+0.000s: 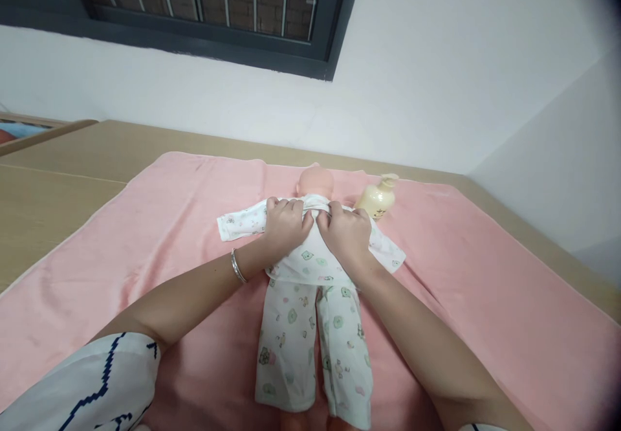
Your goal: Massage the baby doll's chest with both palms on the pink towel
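A baby doll (316, 180) lies stretched out on a pink blanket (194, 301), its head away from me. It wears a white printed long-sleeved top (310, 259) and matching pants (288, 347); the sleeves spread out to both sides. At the doll's upper chest, my left hand (287, 227) pinches the top's fabric near the neckline. Close beside it, my right hand (345, 233) grips the same gathered cloth from the other side. The two thumbs almost meet, with a bunched fold of the top between the hands.
A cream pump bottle (377, 197) stands right of the doll's head. The blanket covers a wooden surface (111, 149) that meets a white wall (412, 81). A dark-framed barred window (218, 10) is above. At far left is a wooden rail (53, 134).
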Demonstrator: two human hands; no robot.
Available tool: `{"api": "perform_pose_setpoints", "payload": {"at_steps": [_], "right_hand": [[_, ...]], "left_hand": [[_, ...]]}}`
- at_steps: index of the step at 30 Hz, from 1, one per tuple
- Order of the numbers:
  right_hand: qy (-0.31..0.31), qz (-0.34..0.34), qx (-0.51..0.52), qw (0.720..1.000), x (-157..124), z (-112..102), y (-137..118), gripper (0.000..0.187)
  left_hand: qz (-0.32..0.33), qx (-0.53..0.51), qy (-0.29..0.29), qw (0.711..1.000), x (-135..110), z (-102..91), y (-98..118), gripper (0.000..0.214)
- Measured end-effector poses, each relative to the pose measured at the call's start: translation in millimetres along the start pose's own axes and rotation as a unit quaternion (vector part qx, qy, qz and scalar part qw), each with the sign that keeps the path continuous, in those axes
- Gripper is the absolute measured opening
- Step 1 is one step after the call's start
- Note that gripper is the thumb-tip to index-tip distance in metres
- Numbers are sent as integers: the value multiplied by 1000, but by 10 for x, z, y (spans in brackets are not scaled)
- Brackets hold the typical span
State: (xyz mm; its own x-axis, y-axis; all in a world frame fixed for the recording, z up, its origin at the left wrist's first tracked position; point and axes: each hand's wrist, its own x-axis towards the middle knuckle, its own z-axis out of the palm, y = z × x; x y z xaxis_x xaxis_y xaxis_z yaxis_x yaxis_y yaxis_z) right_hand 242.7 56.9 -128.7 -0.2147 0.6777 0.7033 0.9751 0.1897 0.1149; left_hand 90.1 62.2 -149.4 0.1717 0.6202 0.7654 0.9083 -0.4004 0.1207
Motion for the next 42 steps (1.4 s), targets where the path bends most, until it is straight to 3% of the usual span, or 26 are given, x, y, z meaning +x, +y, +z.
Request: {"api": "perform_pose_setpoints", "payload": {"at_steps": [10, 26, 36, 42], "right_hand": [[20, 9, 2, 1000, -25, 28, 5, 25], [31, 19, 24, 999, -42, 28, 14, 35], [44, 13, 20, 999, -35, 61, 30, 27], [14, 20, 24, 999, -11, 34, 28, 29]], "left_hand": [[-6, 3, 2, 1000, 2, -4, 13, 20], [3, 9, 14, 1000, -15, 4, 2, 20], [17, 16, 32, 999, -31, 22, -17, 23], [-29, -24, 8, 999, -32, 37, -8, 25]]}}
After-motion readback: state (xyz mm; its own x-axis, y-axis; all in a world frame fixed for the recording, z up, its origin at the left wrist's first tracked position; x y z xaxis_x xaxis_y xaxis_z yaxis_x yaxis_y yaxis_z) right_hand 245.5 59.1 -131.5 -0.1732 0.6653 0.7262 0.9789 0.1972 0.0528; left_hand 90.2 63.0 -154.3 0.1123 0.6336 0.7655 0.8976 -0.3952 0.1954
